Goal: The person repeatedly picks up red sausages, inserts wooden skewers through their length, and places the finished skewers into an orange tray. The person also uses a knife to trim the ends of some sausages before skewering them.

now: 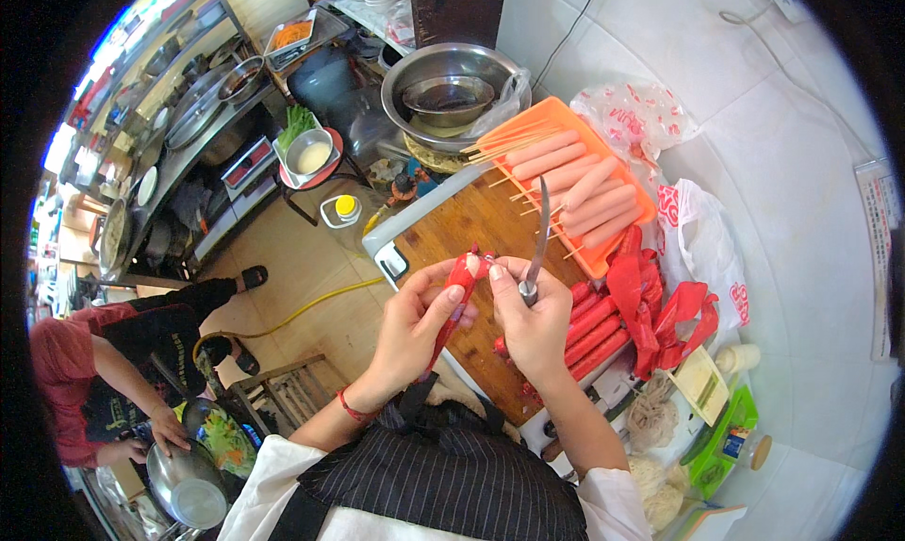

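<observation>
My left hand (422, 315) grips a sausage in red casing (452, 311), whose upper end is split and shows pale pink meat. With thumb and finger, my right hand (532, 315) pinches the torn casing at that end. The same hand also holds a knife (541, 240), its curved blade pointing up and away. Both hands are above a wooden cutting board (445, 223). Several sausages in red casing (597, 329) lie on the board's right side, partly hidden by my right hand. Beyond them an orange tray (601, 262) holds peeled pink sausages (576, 180) and bamboo skewers (512, 141).
Peeled red casings (657, 308) are heaped right of the board, beside a white plastic bag (700, 251). A large steel basin (452, 60) stands behind the board. On the left, a co-worker (120, 378) handles a steel pot (187, 481) near a wok of vegetables (226, 438).
</observation>
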### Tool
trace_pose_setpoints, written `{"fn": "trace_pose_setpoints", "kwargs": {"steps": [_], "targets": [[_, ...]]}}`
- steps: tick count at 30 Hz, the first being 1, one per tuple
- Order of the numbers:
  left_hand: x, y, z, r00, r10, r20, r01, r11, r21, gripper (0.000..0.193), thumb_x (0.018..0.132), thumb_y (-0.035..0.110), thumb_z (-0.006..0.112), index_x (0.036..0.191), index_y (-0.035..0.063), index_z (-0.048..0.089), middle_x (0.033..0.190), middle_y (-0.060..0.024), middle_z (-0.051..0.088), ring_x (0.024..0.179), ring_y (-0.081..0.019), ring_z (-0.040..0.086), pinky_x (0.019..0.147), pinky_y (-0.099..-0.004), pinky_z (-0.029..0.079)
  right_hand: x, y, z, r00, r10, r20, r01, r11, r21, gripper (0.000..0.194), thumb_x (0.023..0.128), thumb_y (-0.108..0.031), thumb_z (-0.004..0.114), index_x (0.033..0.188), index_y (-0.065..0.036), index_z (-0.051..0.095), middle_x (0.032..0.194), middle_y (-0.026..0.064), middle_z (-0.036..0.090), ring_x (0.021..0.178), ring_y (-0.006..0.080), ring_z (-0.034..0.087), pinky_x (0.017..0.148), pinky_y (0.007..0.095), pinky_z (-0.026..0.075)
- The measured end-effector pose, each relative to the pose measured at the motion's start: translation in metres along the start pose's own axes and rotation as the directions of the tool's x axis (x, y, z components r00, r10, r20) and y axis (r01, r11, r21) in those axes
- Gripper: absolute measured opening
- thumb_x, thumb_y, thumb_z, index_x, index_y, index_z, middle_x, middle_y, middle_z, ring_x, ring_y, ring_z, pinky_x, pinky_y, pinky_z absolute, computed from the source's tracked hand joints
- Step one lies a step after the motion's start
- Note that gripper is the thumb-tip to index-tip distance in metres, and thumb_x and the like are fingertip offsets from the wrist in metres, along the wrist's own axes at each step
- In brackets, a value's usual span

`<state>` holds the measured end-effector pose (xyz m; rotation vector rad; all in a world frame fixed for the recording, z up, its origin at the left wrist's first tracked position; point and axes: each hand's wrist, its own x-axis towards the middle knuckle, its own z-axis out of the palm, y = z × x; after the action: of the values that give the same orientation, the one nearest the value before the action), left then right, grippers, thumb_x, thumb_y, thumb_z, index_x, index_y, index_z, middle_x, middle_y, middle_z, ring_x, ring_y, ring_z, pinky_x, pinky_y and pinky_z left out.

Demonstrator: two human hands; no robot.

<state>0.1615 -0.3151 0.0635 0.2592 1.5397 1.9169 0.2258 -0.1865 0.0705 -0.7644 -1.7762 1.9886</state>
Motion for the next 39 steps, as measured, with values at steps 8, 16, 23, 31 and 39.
{"fn": "trace_pose_setpoints", "kwargs": {"steps": [8,16,23,31,39], "targets": [[-0.004,0.012,-0.009,0.956,-0.192,0.223,0.268,0.882,-0.388,0.026,0.098,0.021,0.050,0.115,0.0034,0.041,0.089,-0.0179,0.063,0.056,-0.0137,0.053,0.051,-0.0249,0.045,0.029,0.009,-0.016,0.985,0.149,0.086,-0.150,0.989,0.003,0.019,0.092,-0.016,0.060,0.091,0.002,0.065,0.057,-0.0057,0.050,0.045,0.0006,0.038,0.040,0.0193,0.027],[-0.026,-0.023,-0.016,0.980,-0.191,0.061,0.201,0.936,-0.291,0.020,0.097,0.012,0.051,0.111,0.0062,0.038,0.089,-0.0115,0.058,0.076,-0.0212,0.063,0.069,-0.0341,0.054,0.151,0.028,-0.025,0.932,-0.358,0.057,0.324,0.754,-0.572,0.019,0.085,-0.013,0.061,0.082,0.005,0.065,0.061,0.0158,0.062,0.054,0.0257,0.062,0.050,0.0356,0.047],[-0.037,-0.036,-0.049,0.947,-0.218,0.237,0.239,0.969,-0.063,0.019,0.095,0.002,0.041,0.112,0.0027,0.049,0.103,-0.0120,0.058,0.087,-0.0243,0.064,0.078,-0.0356,0.054,0.262,0.035,0.005,0.978,-0.194,0.074,0.153,0.430,-0.890,0.031,0.075,-0.026,0.070,0.074,0.005,0.067,0.076,0.0251,0.065,0.077,0.0391,0.064,0.069,0.0454,0.050],[-0.033,-0.040,-0.090,0.893,0.104,0.439,-0.354,0.764,0.539,0.049,0.074,-0.009,0.060,0.117,0.0138,0.053,0.105,-0.0124,0.054,0.096,-0.0285,0.058,0.080,-0.0334,0.049,0.287,0.040,0.014,0.969,0.221,-0.106,-0.223,0.617,-0.755,0.016,0.073,-0.008,0.070,0.066,0.005,0.065,0.059,0.0169,0.064,0.052,0.0228,0.063,0.047,0.0343,0.047],[-0.020,-0.025,-0.090,0.894,0.228,0.387,-0.448,0.398,0.800,0.037,0.078,0.006,0.068,0.114,0.0139,0.060,0.087,-0.0095,0.053,0.078,-0.0249,0.058,0.068,-0.0307,0.049,0.288,0.036,0.003,0.848,0.490,-0.200,-0.519,0.845,-0.130,0.004,0.078,0.003,0.055,0.074,0.004,0.054,0.059,0.0134,0.056,0.042,0.0166,0.050,0.033,0.0283,0.030]]}}
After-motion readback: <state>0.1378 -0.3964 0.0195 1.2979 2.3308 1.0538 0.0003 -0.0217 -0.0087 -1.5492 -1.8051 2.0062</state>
